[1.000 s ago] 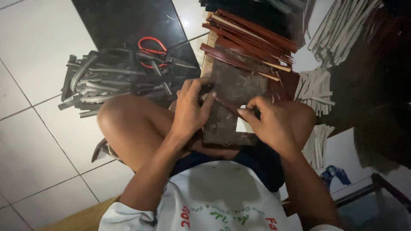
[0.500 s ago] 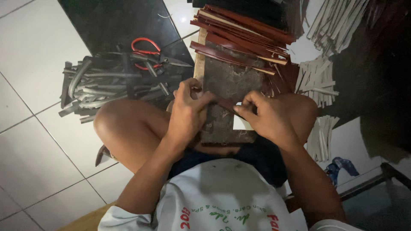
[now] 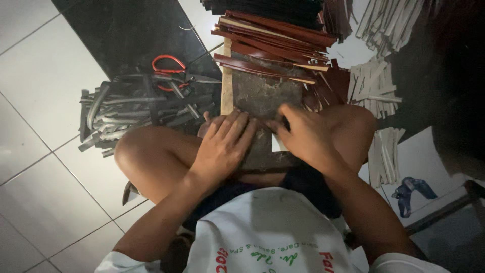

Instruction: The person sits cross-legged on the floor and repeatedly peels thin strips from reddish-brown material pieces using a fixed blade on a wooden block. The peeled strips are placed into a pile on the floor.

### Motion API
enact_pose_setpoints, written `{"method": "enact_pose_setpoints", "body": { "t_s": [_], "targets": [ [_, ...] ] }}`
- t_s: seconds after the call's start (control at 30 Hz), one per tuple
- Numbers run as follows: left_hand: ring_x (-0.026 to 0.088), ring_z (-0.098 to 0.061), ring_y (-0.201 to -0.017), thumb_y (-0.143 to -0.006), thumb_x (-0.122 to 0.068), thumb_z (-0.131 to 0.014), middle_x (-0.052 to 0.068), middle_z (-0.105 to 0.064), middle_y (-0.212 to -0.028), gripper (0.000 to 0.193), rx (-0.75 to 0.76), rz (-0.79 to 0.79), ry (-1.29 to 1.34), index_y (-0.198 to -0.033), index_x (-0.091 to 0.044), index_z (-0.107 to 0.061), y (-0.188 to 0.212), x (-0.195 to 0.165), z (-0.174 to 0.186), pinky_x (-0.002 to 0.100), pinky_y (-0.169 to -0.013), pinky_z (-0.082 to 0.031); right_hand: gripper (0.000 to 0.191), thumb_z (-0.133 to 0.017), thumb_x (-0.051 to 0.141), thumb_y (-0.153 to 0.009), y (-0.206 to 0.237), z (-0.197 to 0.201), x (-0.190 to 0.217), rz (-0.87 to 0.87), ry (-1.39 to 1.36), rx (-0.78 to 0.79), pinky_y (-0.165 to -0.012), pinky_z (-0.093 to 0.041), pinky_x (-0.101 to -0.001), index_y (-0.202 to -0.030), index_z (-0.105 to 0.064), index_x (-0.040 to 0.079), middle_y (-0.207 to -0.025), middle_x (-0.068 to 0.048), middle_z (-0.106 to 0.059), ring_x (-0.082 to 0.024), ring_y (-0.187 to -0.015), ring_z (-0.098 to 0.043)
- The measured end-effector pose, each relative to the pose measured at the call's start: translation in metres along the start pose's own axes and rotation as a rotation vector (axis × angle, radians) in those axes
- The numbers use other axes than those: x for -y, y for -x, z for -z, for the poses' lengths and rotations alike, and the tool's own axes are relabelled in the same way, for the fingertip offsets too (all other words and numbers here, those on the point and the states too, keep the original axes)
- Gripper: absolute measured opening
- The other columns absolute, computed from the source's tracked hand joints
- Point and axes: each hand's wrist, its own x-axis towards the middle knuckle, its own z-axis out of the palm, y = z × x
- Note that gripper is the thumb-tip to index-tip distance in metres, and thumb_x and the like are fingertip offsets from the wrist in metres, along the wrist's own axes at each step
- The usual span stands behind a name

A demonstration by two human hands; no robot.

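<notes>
On the person's lap, a dark work board [image 3: 262,96] is lying, and both hands are pressing flat on it. Left hand [image 3: 222,146] and right hand [image 3: 303,136] are lying open-fingered, gripping nothing visible. Even pressure is probably serving best; red-brown strips [image 3: 273,40] are lying stacked just beyond.

A single view is provided, taken from a camera worn on the head and directed steeply downward. The lap, the left hand [image 3: 222,146] and right hand [image 3: 305,136] are framed at close range; the tiled floor [image 3: 45,101] is seen beyond.
</notes>
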Motion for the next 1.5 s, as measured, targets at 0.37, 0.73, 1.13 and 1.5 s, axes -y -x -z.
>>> {"method": "enact_pose_setpoints", "body": {
  "t_s": [0.37, 0.73, 1.13, 1.5],
  "targets": [
    [0.028, -0.057, -0.129, -0.091, -0.015, -0.058, 0.014, -0.061, -0.138, 0.044, 0.012, -0.014, -0.101, -0.131, 0.002, -0.065, -0.001, 0.014, 0.005, 0.042, -0.109, -0.045, 0.027, -0.071, 0.027, -0.097, -0.016, -0.010, 0.017, 0.057, 0.009, 0.007, -0.063, -0.052, -0.0500, -0.097, -0.061, 0.001, -0.081, -0.024, -0.068, -0.043, -0.074, -0.068],
    [0.026, -0.062, -0.124, -0.088, -0.014, -0.060, 0.012, -0.065, -0.127, 0.043, 0.067, -0.031, 0.017, -0.128, -0.001, -0.065, -0.010, 0.025, 0.014, 0.040, -0.104, -0.048, 0.024, -0.070, 0.029, -0.095, 0.004, 0.019, 0.003, -0.102, -0.154, 0.169, -0.053, -0.048, -0.0391, -0.096, -0.068, 0.005, -0.066, -0.013, -0.066, -0.023, -0.055, -0.064],
    [0.028, -0.061, -0.125, -0.088, -0.014, -0.061, 0.012, -0.064, -0.129, 0.045, 0.067, -0.060, -0.036, -0.132, -0.005, -0.066, -0.009, 0.024, 0.011, 0.041, -0.102, -0.048, 0.022, -0.070, 0.026, -0.094, 0.002, 0.020, 0.007, -0.121, -0.155, 0.177, -0.052, -0.050, -0.0378, -0.090, -0.067, 0.004, -0.068, -0.012, -0.069, -0.022, -0.055, -0.066],
    [0.030, -0.059, -0.123, -0.091, -0.016, -0.061, 0.015, -0.063, -0.129, 0.045, 0.035, -0.051, -0.010, -0.132, 0.000, -0.064, -0.012, 0.002, 0.004, 0.041, -0.102, -0.046, 0.028, -0.075, 0.026, -0.092, 0.005, 0.008, 0.005, -0.010, -0.065, 0.059, -0.057, -0.051, -0.0429, -0.089, -0.060, 0.002, -0.075, -0.017, -0.066, -0.031, -0.063, -0.067]
  ]
}}
